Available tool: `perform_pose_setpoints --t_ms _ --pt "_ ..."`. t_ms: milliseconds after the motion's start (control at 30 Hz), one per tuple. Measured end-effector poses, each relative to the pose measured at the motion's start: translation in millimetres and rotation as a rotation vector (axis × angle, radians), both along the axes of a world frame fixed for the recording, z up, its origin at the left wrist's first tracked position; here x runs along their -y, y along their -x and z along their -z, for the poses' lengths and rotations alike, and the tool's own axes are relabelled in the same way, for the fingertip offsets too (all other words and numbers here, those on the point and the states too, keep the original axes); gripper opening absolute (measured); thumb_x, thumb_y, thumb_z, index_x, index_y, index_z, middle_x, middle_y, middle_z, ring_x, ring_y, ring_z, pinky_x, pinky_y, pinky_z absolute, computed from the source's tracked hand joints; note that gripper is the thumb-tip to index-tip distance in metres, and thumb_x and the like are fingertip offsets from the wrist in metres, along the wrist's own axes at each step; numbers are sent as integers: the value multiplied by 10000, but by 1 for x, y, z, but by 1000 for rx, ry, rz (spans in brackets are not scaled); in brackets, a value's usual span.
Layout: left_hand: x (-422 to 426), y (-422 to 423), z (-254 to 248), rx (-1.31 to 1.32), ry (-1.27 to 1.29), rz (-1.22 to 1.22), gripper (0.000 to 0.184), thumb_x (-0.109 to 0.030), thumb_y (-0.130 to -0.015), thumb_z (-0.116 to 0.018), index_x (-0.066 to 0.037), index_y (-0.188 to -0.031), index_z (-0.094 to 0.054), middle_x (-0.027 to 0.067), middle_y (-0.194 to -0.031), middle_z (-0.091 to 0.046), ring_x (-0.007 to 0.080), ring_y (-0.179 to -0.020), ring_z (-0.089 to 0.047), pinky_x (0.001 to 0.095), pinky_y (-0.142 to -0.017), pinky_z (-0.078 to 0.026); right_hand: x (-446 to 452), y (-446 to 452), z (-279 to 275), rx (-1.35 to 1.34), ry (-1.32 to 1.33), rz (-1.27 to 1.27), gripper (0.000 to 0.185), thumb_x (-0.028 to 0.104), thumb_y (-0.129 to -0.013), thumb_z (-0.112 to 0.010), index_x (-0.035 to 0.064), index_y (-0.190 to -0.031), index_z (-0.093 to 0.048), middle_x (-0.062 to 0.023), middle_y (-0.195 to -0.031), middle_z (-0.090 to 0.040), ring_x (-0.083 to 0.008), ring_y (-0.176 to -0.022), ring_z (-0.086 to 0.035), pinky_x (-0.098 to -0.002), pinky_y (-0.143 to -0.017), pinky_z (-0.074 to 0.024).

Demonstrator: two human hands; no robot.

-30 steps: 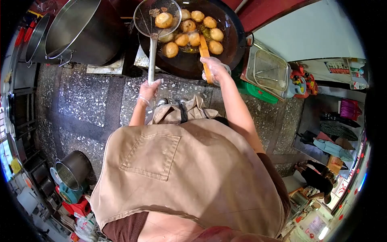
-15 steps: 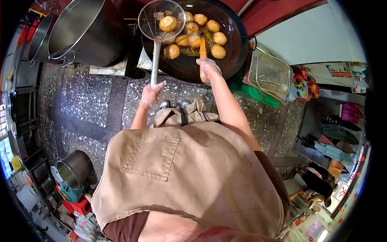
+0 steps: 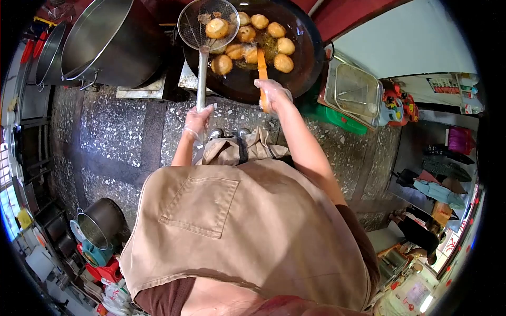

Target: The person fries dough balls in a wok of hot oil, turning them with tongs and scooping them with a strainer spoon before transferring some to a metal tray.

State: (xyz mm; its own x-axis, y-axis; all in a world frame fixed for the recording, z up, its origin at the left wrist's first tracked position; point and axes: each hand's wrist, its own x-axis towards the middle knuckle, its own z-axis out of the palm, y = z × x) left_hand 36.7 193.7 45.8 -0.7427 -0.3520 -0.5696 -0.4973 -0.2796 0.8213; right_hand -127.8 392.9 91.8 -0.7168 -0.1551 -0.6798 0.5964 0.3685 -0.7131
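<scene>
My left hand [image 3: 197, 122], in a clear plastic glove, is wrapped round the metal handle of a mesh strainer [image 3: 203, 79]. One golden fried dough ball [image 3: 216, 29] and some brown bits lie in its mesh, over the left side of a dark wok [image 3: 308, 63]. My right hand [image 3: 272, 95], also gloved, grips a flat wooden spatula [image 3: 262, 64]. The spatula's far end is down among the balls, and its tip is hard to make out. Several more golden fried balls [image 3: 283, 64] sit in the wok's oil.
Left of the wok stands a large metal pot [image 3: 100, 47]. On the right are a clear-lidded container [image 3: 353, 92] and a green tray [image 3: 342, 121]. Another pot [image 3: 100, 218] is behind on the left. A person in dark clothes [image 3: 419, 234] is at the lower right.
The spatula and my right hand have drawn slightly toward my body. The fried balls appear shifted a little up and left, along with a slight shift of the view. Both grips stay the same.
</scene>
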Motion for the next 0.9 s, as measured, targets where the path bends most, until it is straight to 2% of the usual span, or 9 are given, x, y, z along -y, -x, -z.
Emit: perform_pose_setpoints --t_ms 100,200,300,433,467,533,567,800,900 --pt "-1 1 -2 6 11 -5 278 -257 -797 -716 -95 -736 -498 -25 -546 -486 65 -419 -421 224 -377 -336 23 -5 3 51 192 136 382 250 -727 -740 73 -1046 -628 -94 -991 -601 -211 -900 -552 -350 -762 -453" --pt "-2 2 -3 22 8 -15 282 -261 -799 -715 -94 -731 -498 -24 -543 -487 64 -415 -420 222 -376 -336 35 -5 19 -9 125 151 370 236 -766 -701 3 -1045 -630 -106 -1010 -630 -193 -908 -566 -310 -802 -431" --pt "-1 1 3 -14 13 -16 295 -276 -792 -723 -92 -726 -502 -25 -536 -486 63 -409 -418 224 -374 -337 36 -3 22 -20 -19 92 383 258 -784 -682 -10 -1049 -616 -106 -976 -627 -194 -872 -564 -321 -779 -430" --pt "-2 0 -2 15 33 -17 314 -298 -775 -740 -89 -727 -510 -27 -530 -482 61 -409 -416 226 -374 -334 13 -3 29 25 48 121 374 281 -795 -670 -12 -1021 -616 -103 -911 -612 -186 -842 -552 -342 -759 -425" --pt "-2 -1 -4 22 31 -15 319 -302 -768 -747 -88 -731 -514 -28 -530 -480 62 -411 -416 227 -375 -331 3 -2 29 35 106 119 318 272 -798 -670 7 -962 -603 -82 -803 -578 -185 -719 -548 -358 -648 -450" --pt "1 -3 1 21 27 3 317 -301 -765 -750 -87 -737 -518 -30 -535 -479 61 -414 -412 227 -376 -325 -10 -4 7 144 214 168 265 258 -800 -673 38 -902 -565 -56 -709 -522 -172 -563 -513 -339 -501 -444" --pt "3 -2 4 18 24 22 316 -300 -762 -754 -86 -742 -523 -32 -539 -477 60 -418 -409 227 -377 -320 -16 -6 2 157 268 175 252 249 -801 -676 56 -871 -530 -36 -663 -486 -152 -466 -470 -296 -416 -421" --pt "9 -4 -7 85 -29 80 306 -278 -759 -758 -69 -773 -535 -21 -563 -483 66 -446 -414 235 -396 -325 -41 -28 -34 72 319 185 255 233 -827 -658 37 -938 -538 -31 -704 -534 -125 -513 -518 -260 -453 -448" --pt "9 -4 -13 109 23 113 314 -293 -766 -748 -58 -730 -543 -10 -563 -496 77 -450 -428 246 -404 -341 -35 -33 -48 50 425 132 251 227 -837 -652 32 -960 -552 -39 -754 -562 -122 -553 -544 -243 -487 -464"
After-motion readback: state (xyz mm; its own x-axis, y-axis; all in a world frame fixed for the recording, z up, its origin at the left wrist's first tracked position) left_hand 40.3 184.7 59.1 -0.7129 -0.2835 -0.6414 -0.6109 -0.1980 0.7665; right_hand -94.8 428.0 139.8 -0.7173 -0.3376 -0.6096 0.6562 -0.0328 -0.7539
